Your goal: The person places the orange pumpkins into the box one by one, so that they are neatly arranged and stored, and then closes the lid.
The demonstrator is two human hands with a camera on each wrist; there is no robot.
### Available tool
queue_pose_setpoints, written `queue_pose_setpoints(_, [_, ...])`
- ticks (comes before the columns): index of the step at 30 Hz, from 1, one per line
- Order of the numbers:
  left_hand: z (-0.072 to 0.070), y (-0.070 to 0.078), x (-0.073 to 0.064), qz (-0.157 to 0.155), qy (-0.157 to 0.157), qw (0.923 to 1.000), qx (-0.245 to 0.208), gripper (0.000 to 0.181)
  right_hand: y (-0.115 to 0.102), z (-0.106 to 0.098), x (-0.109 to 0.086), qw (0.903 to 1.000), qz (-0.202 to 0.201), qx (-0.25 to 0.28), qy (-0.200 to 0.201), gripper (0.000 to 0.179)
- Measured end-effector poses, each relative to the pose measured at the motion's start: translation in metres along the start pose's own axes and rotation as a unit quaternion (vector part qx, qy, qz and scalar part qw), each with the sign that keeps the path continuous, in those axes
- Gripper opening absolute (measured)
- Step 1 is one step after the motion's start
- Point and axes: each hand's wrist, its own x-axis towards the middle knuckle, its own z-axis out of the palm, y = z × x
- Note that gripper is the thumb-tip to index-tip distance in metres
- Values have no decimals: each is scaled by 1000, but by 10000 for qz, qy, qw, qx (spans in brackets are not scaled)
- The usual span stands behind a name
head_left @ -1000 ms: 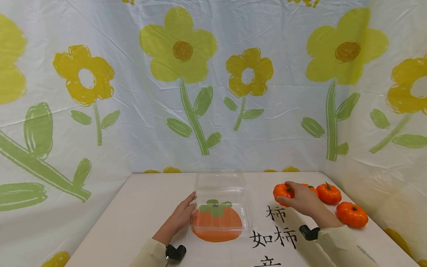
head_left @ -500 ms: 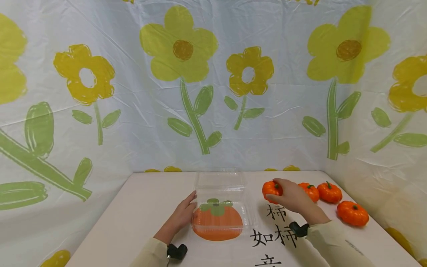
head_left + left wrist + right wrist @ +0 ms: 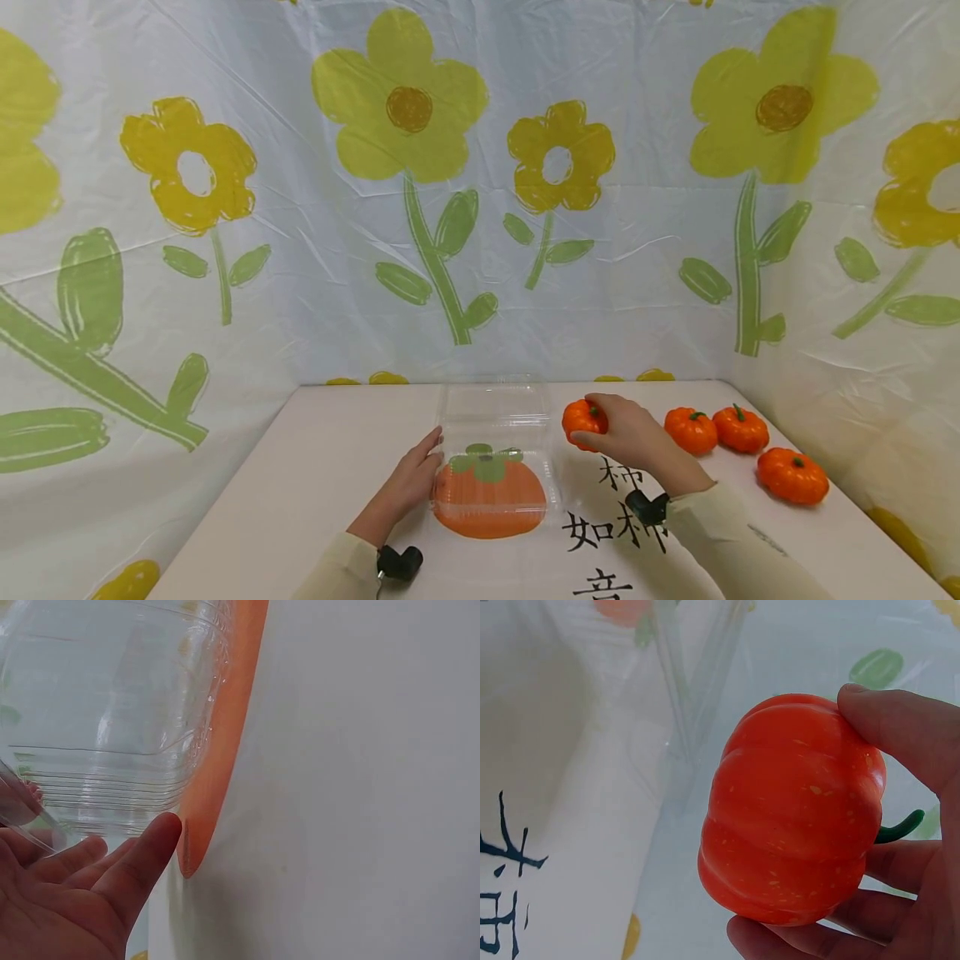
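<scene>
Pumpkin (image 3: 791,810) in your right hand (image 3: 622,429) is glossy orange-red, squat and deeply ribbed, flecked with pale spots, with a short curved green stem pointing back toward your palm. Your thumb curls against one side and your fingers come round the other, so you have it firmly pinched. It is just right of the clear plastic container (image 3: 97,712) and appears lifted off the white table (image 3: 337,442).

Compared with half a second ago, you have carried it left, closer to the container, and your right hand has moved off the nearest resting pumpkin, which it partly covered before and which now shows whole. Your left hand (image 3: 408,483) has stayed where it was, its fingers fairly straight and relaxed, touching the container's left side; you cannot tell from these views whether the thumb hooks over the rim.

Count four pumpkins in all: the one you hold and three on the table to your right, at (image 3: 691,431), (image 3: 741,428) and (image 3: 792,477). You have one container, its single lid (image 3: 495,406) standing open at the far side. Beneath the container lies one printed orange fruit (image 3: 487,527), and beside it four black characters (image 3: 588,531), one partly covered. You wear two black wrist devices (image 3: 401,563), one per arm.
</scene>
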Motion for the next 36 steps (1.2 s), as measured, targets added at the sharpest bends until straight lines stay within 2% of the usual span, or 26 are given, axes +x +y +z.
queue_pose_setpoints(12, [-2, 1, -2, 73, -37, 10000, 25, 54, -26, 9, 6, 9994, -292, 184, -28, 65])
queue_pose_setpoints(26, [-2, 2, -4, -19, -17, 10000, 53, 53, -55, 28, 11, 9968, -727, 316, -121, 57])
queue_pose_setpoints(36, [-2, 2, -3, 76, -63, 10000, -2, 54, -70, 44, 10, 9953, -689, 591, -340, 63])
